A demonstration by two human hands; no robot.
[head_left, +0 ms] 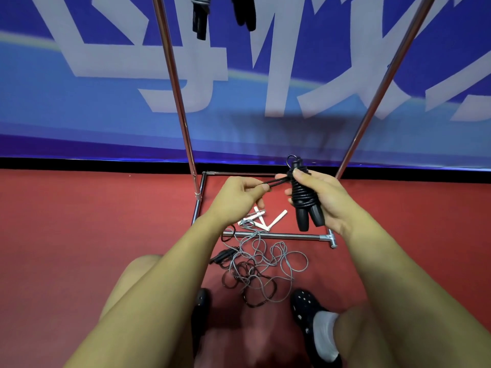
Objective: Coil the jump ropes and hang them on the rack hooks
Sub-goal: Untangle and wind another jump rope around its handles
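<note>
My right hand (322,197) grips a black jump rope (304,205) whose cord is wound tightly around its two handles, which point down. My left hand (236,197) pinches the loose end loop of that black cord (276,181) and holds it taut to the left of the bundle. On the red floor below lie a grey rope (268,258) and a dark brown rope (252,282), tangled together. White handles (265,220) rest by the rack's base bar. Two coiled ropes with black handles (199,19) hang at the top of the chrome rack (175,83).
The rack's two chrome uprights rise left and right of my hands; its right upright (382,86) leans outward. The base frame (279,236) sits on the red floor. A blue banner wall (106,102) stands behind. My feet in black clogs (305,309) flank the tangled ropes.
</note>
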